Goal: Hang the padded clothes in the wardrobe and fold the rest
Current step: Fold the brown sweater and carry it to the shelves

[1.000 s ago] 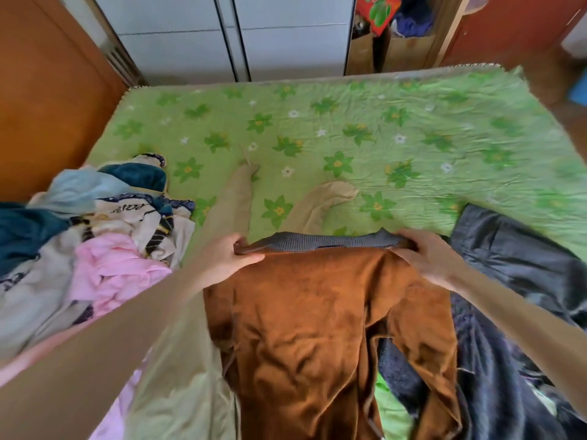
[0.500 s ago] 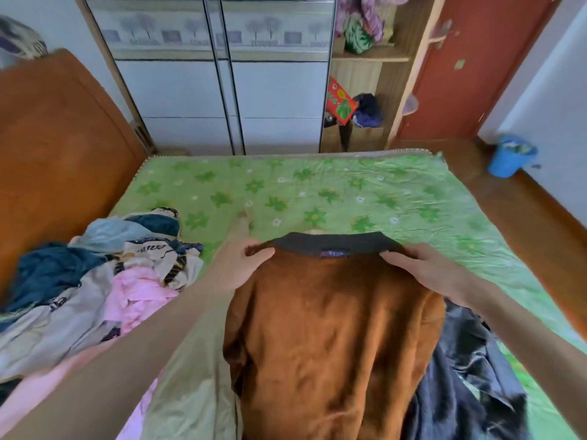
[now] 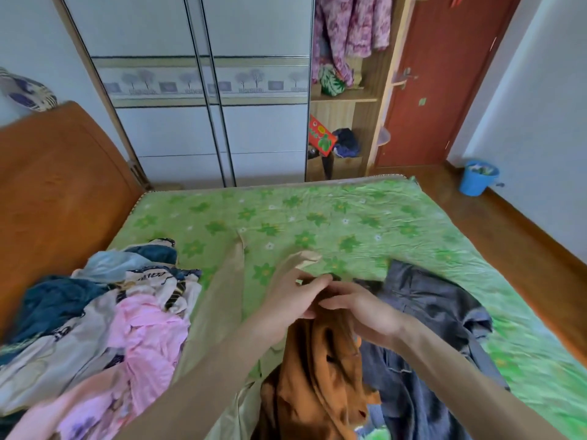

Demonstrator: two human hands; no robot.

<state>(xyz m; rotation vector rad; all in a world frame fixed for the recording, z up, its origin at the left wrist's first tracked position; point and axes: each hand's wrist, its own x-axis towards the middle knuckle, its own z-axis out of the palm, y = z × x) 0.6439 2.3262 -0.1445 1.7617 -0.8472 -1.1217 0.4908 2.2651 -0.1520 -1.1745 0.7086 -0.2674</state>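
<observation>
A brown garment (image 3: 317, 376) with a dark collar hangs bunched above the green flowered bed (image 3: 349, 217). My left hand (image 3: 295, 296) and my right hand (image 3: 359, 308) meet at its top, both gripping the collar, fingers touching. A beige garment (image 3: 222, 300) lies flat on the bed under my left arm. To the right of the brown one, a dark grey denim piece (image 3: 422, 312) lies crumpled. The wardrobe (image 3: 203, 90) with sliding doors stands beyond the bed; its open section at the right holds a hanging purple flowered garment (image 3: 349, 27).
A heap of mixed clothes (image 3: 95, 315) in pink, white and blue fills the bed's left side by the wooden headboard (image 3: 54, 201). A blue bucket (image 3: 478, 176) stands on the wooden floor at right near the red door (image 3: 444, 74).
My hands, spread apart on the collar with the brown garment held flat, have come together at the middle, so the garment now hangs folded lengthwise and bunched. The view has tilted up.
</observation>
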